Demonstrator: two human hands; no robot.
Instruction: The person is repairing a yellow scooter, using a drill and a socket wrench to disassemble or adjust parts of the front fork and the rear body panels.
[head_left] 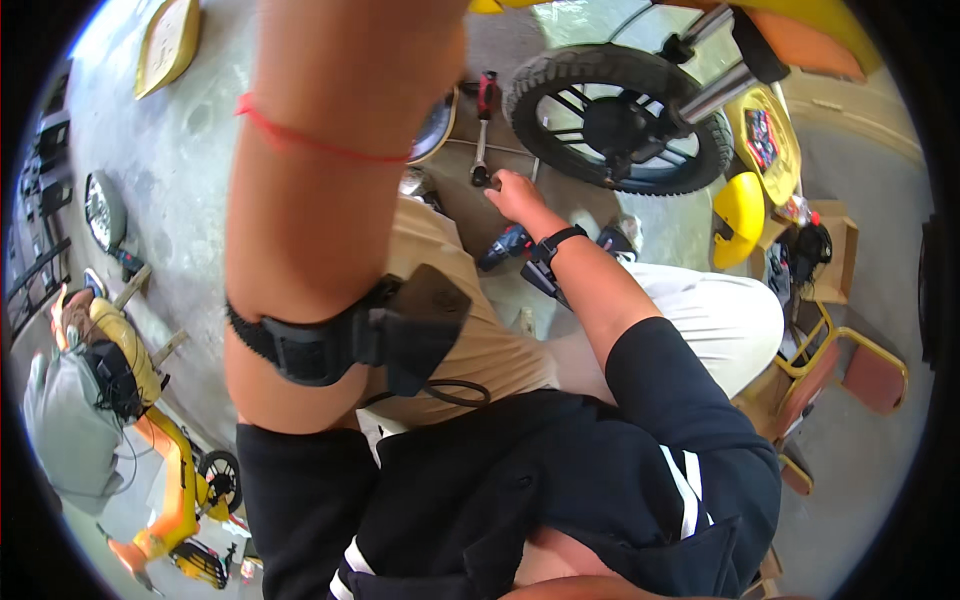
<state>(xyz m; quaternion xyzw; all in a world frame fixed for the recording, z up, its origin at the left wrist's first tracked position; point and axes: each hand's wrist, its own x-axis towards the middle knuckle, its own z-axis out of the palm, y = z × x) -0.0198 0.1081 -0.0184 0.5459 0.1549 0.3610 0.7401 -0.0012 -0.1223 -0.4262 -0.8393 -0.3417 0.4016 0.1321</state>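
Note:
My right hand (515, 196) reaches down in front of me, its fingers pinched together at the head of a ratchet wrench (481, 150). The wrench has a steel shaft and a red and black handle pointing away from me. Close beyond it stands a black spoked wheel (615, 120) with a knobby tyre. My left arm (320, 200), with a red string and a black strap on it, rises large across the view. Its hand lies beyond the upper edge, out of sight. A dark blue and red power tool (505, 246) lies on the floor below my right hand.
Metal fork tubes (715, 95) run to the wheel. Right of it are a yellow tray (775, 150), a yellow curved panel (740, 220), a cardboard box (835, 250) and chairs (870, 375). At left, another person (75, 400) sits near a yellow vehicle frame (170, 470).

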